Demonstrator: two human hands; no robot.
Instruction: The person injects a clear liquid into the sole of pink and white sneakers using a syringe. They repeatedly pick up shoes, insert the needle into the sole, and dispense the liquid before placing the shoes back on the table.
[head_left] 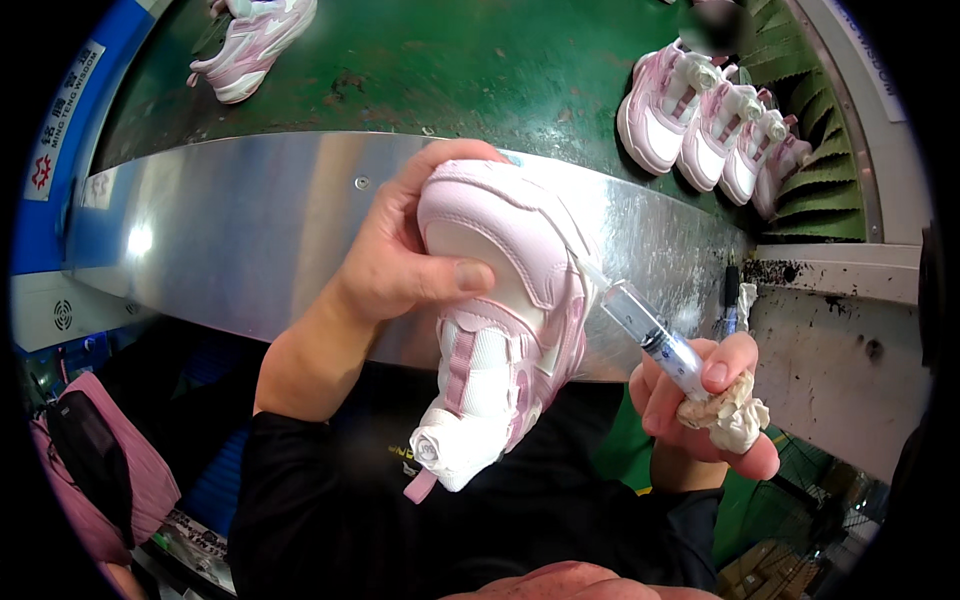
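Observation:
A pink and white sneaker (480, 270) is held up in front of me, toe pointing away and the round dial on its tongue toward me. My left hand (405, 240) grips it around the toe, thumb lying across the upper. In my right hand (690, 400) is a clear syringe (650, 335), its rear end wrapped in crumpled whitish material (730, 412). The syringe tip meets the sneaker's right side, near the seam where the upper joins the sole; whether it touches is too fine to tell.
Beneath the sneaker runs a shiny metal ledge (230, 220). Beyond it lies a green surface (450, 80) with another sneaker (255, 50) at far left. Several matching sneakers (660, 110) stand at far right beside green flaps (825, 150). A dark pen-like tool (731, 295) stands right of the ledge.

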